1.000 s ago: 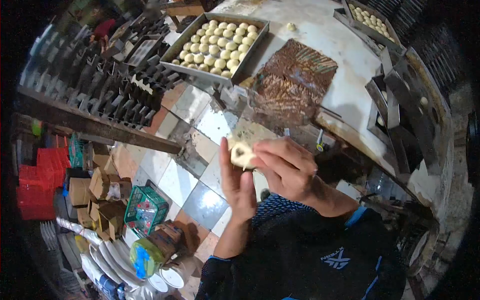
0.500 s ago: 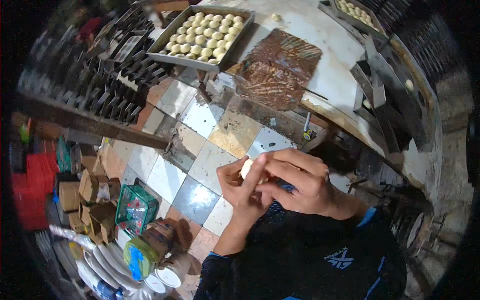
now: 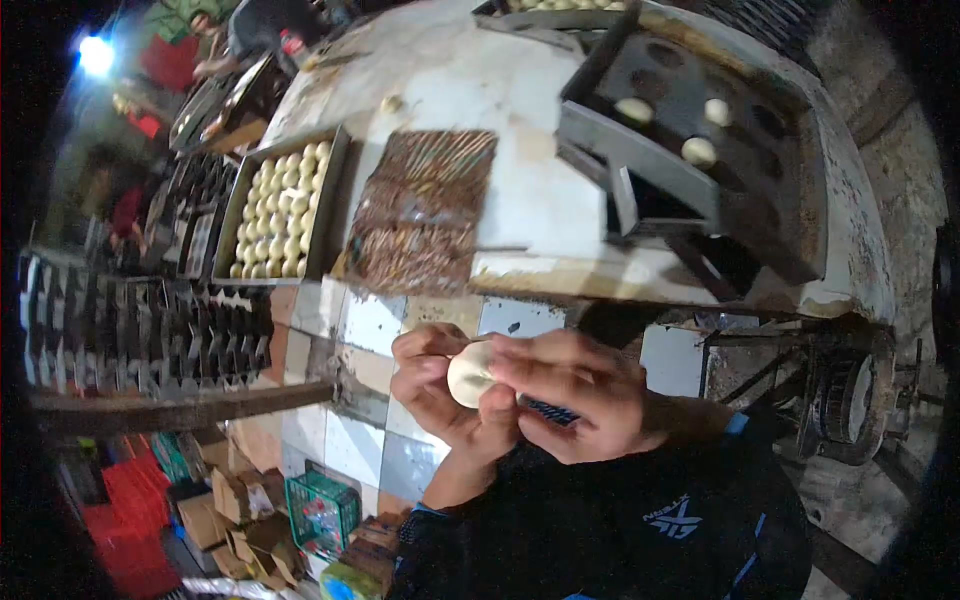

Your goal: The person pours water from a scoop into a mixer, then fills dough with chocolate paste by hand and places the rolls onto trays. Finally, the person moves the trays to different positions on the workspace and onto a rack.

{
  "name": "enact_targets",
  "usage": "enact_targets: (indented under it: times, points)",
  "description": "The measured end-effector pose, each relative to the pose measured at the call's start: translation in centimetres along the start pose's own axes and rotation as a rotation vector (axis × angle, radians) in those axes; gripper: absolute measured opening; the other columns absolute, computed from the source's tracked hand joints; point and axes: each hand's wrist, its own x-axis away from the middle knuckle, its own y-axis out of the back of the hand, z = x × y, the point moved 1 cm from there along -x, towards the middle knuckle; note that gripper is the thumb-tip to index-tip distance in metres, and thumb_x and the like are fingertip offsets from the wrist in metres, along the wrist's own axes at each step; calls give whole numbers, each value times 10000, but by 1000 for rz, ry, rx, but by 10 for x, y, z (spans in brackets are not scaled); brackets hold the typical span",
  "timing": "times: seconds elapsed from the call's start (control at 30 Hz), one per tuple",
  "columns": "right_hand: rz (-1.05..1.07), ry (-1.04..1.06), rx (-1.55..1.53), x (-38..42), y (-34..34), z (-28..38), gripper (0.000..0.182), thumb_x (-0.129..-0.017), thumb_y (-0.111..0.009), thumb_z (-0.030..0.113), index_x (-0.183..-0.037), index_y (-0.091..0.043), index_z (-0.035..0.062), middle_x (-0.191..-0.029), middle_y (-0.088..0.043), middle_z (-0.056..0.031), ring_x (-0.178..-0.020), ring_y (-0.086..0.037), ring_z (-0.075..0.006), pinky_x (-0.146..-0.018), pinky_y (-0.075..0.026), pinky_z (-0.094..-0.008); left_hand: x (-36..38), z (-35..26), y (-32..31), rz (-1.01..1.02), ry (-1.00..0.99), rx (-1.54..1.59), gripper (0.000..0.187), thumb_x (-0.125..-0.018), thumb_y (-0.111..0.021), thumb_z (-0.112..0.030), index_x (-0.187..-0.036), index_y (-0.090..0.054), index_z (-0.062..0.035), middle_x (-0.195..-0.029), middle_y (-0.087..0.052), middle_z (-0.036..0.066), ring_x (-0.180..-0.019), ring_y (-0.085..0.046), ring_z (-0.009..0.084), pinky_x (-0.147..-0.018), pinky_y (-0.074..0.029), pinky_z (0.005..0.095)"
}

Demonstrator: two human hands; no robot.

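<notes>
A pale dough ball [image 3: 467, 375] is held up in front of my chest, above the tiled floor. My left hand [image 3: 440, 385] wraps its fingers and thumb round the ball from the left. From the right, my right hand [image 3: 585, 385] presses its fingertips against the ball's seam; these fingers are a little blurred. On the table beyond, a brown, chocolate-coloured smeared slab [image 3: 425, 205] lies flat. Left of it stands a metal tray [image 3: 333, 200] filled with rows of similar dough balls. A dark pan [image 3: 650, 85] at the right holds 3 dough balls.
The white table [image 3: 530, 90] curves across the front, its edge just beyond my hands. Stacked metal molds [image 3: 150, 330] stand at the left. On the floor are a green crate [image 3: 322, 510] and cardboard boxes [image 3: 245, 495]. People [image 3: 205, 45] are at the far left.
My view has swung up and to the right, bringing more table and the dark pan into sight. The dough ball stays between both hands and shows more of its surface now.
</notes>
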Motion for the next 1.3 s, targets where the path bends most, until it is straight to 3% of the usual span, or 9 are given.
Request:
enact_targets:
  times: [0.13, 0.23, 0.37, 0.53, 0.6, 0.73, 0.9, 1.07, 1.3]
  points:
    - [-130, 180, 24, 14, 71, -36, 276, -749, -712, 33, -1020, -673, -9, -1011, -665, -161, -918, -665, -266, -789, -548, -349, -9, 0, -97, 119, 182, 520, 938, -602, -877, -462, -1307, -375, -101, -1077, -480, 97, -937, -503, 208, -716, -482, 348]
    - [-82, 46, -100, 15, 117, -49, 213, -792, -688, 65, -997, -682, 11, -1003, -663, -153, -900, -666, -280, -769, -546, -368, -44, 3, -148, 554, 36, 526, 534, -635, -873, -401, -947, -626, -44, -901, -607, 96, -831, -572, 236, -667, -479, 327]
    - [71, -144, 256, 15, 173, -52, 215, -780, -674, 68, -979, -652, -10, -1038, -613, -192, -1012, -607, -346, -841, -509, -411, -47, 3, -199, 223, -62, 379, 343, -744, -804, -184, -631, -514, -42, -606, -516, 71, -550, -504, 211, -543, -450, 327]
    - [-78, -31, 462, 1, 203, -36, 257, -818, -614, 35, -1068, -617, -28, -1138, -571, -205, -1068, -586, -330, -889, -495, -426, -14, 35, -226, 877, 87, -57, 196, -819, -663, -212, -813, -581, -34, -677, -546, 65, -620, -552, 245, -526, -410, 324]
    - [396, 224, 874, -4, 206, -47, 280, -840, -578, 40, -1114, -588, -22, -1139, -562, -192, -1066, -581, -324, -911, -486, -444, -8, 39, -233, 895, 162, 75, 172, -833, -657, -181, -854, -580, -29, -703, -543, 55, -638, -543, 216, -542, -416, 309]
    - [333, -98, 272, -33, 234, -78, 178, -878, -550, 83, -1021, -587, -16, -1000, -578, -163, -932, -604, -288, -825, -496, -395, -24, 37, -238, 914, 418, 558, 154, -887, -632, -57, -1021, -573, -7, -807, -531, 14, -710, -505, 98, -603, -441, 252]
    - [44, -233, 345, -104, 255, -184, 206, -955, -476, 177, -985, -578, 1, -836, -617, -127, -792, -616, -211, -719, -475, -341, -61, 27, -203, 791, 646, 325, 373, -785, -740, -5, -1134, -608, -28, -770, -420, -48, -673, -401, 36, -592, -359, 181]
    - [365, -292, 869, -94, 240, -284, 380, -955, -515, 230, -1271, -501, 19, -1308, -458, -221, -1251, -451, -337, -1015, -380, -422, -76, 48, -126, 630, 557, 359, 345, -763, -745, 14, -1077, -615, -42, -745, -430, -36, -680, -406, 51, -618, -332, 182]
    - [198, -155, 1014, -163, 212, -177, 417, -919, -529, 211, -1289, -495, 22, -1366, -441, -205, -1305, -385, -375, -1095, -289, -450, -42, 177, 40, 600, 860, -273, 180, -821, -705, -90, -970, -634, -18, -749, -573, 22, -640, -501, 80, -580, -410, 247]
